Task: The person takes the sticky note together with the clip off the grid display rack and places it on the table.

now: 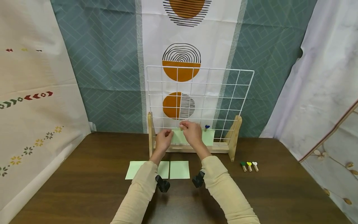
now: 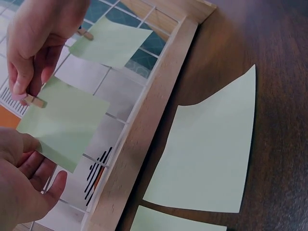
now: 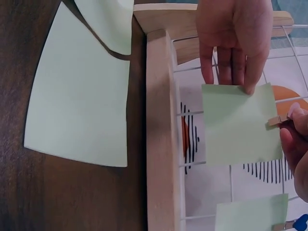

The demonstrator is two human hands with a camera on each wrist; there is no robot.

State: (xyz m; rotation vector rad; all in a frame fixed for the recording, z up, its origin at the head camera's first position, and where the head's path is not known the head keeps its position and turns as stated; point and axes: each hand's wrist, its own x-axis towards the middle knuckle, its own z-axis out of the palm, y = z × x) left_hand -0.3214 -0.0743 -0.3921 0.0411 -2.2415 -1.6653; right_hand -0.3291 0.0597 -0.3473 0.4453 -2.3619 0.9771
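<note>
A pale green paper sheet [image 1: 178,138] is up against the white wire grid [image 1: 222,84]. My left hand [image 1: 163,140] pinches its left edge, thumb in front. At its top edge my right hand [image 1: 193,132] pinches a small wooden clothespin [image 3: 275,120], whose jaws overlap the paper. The pin's head is mostly covered by the fingers. To the right, a second green sheet [image 1: 208,137] hangs on the grid from a clothespin with a dark blue heart [image 1: 207,127].
Wooden feet [image 1: 234,137] and a wooden base bar [image 2: 144,130] support the grid. More green sheets [image 1: 179,170] lie on the brown table [image 1: 92,174], partly under the left forearm. Right of the stand are clothespins with green [image 1: 243,166], yellow [image 1: 249,166] and white [image 1: 255,166] hearts.
</note>
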